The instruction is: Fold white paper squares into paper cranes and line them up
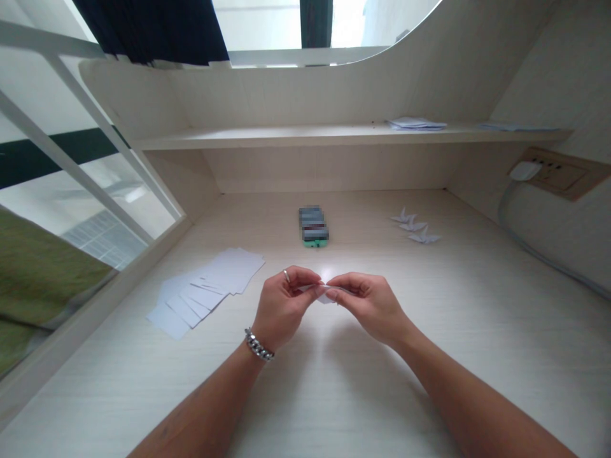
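Both hands meet over the middle of the desk, pinching a small folded piece of white paper. My left hand, with a ring and a chain bracelet at the wrist, grips its left side between thumb and fingers. On the other side, my right hand pinches the right part with thumb and index finger. The fingers cover most of the paper, so its folded shape cannot be made out. To the left lie several loose white paper sheets, fanned and overlapping. Folded paper cranes rest at the back right.
A phone-like device, blurred and green at its near end, lies beyond my hands. A shelf spans the back, bearing a paper stack. A plugged-in charger trails a cable down the right wall. A white rail frame borders the left.
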`<state>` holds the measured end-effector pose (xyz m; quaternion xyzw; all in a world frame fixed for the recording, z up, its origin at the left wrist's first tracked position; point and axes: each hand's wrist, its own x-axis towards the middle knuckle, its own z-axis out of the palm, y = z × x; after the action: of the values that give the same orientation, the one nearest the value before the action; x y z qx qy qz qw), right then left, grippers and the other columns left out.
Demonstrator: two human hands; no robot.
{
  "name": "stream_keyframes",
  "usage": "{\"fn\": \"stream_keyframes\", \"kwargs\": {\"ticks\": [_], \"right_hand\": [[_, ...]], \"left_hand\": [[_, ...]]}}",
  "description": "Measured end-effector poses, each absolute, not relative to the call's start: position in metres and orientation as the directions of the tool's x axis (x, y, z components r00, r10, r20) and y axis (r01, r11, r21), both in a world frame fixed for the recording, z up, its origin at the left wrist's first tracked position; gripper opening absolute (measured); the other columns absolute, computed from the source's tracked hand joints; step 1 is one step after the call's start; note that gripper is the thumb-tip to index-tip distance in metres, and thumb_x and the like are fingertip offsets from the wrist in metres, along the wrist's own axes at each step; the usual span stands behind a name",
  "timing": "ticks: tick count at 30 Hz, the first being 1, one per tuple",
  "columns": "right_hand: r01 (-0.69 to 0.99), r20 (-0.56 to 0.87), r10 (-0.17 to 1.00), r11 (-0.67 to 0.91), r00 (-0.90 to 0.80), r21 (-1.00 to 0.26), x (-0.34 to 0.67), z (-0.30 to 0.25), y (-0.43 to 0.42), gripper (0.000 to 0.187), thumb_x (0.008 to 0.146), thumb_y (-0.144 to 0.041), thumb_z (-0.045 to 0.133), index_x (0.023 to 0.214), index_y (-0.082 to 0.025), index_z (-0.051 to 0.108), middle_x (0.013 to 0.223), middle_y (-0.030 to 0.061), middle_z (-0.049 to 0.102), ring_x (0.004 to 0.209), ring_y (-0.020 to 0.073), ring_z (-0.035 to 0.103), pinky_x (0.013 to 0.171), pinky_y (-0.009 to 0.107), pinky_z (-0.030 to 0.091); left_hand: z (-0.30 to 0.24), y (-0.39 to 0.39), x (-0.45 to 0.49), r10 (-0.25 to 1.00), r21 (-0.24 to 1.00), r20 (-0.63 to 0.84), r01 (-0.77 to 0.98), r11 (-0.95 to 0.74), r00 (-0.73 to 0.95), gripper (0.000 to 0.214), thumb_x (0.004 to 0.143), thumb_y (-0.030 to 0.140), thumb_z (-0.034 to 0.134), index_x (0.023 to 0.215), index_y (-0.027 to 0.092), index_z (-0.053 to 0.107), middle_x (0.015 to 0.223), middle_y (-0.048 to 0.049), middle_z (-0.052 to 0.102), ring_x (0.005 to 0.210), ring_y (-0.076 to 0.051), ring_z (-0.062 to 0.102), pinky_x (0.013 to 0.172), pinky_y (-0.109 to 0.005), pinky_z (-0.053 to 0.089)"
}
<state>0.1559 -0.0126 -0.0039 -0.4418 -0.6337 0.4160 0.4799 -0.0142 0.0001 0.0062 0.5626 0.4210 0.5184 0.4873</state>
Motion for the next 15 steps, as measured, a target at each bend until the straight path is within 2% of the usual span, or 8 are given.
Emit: {"fn": "stream_keyframes", "kwargs": {"ticks": [6,15], "right_hand": [[0.182,0.244,0.961,0.264,-0.128,-0.947,0.1569,-0.0051,-0.0113,0.019,0.079,-0.036,0.068,0.083,-0.018,0.073,0.076,0.0054,0.072,0.069,0.018,0.064,0.063,0.029,0.05],[0.078,0.207,0.968,0.219,-0.142,-0.973,0.1566,-0.0042,-0.0104,0.017,0.077,-0.032,0.071,0.081,-0.016,0.073,0.075,0.0057,0.072,0.07,0.0178,0.065,0.065,0.03,0.051]], "left_hand": [[0.0066,0.0,-0.0152,0.968,0.97,0.242,0.016,-0.243,0.061,0.017,0.066,0.02,0.079,0.077,0.014,0.068,0.075,-0.0041,0.071,0.069,-0.015,0.068,0.066,-0.025,0.056],[0.0066,-0.0019,-0.0145,0.96,0.959,0.276,0.049,-0.278,0.055,0.014,0.067,0.019,0.078,0.075,0.014,0.068,0.074,-0.004,0.07,0.067,-0.015,0.067,0.063,-0.025,0.055]]}}
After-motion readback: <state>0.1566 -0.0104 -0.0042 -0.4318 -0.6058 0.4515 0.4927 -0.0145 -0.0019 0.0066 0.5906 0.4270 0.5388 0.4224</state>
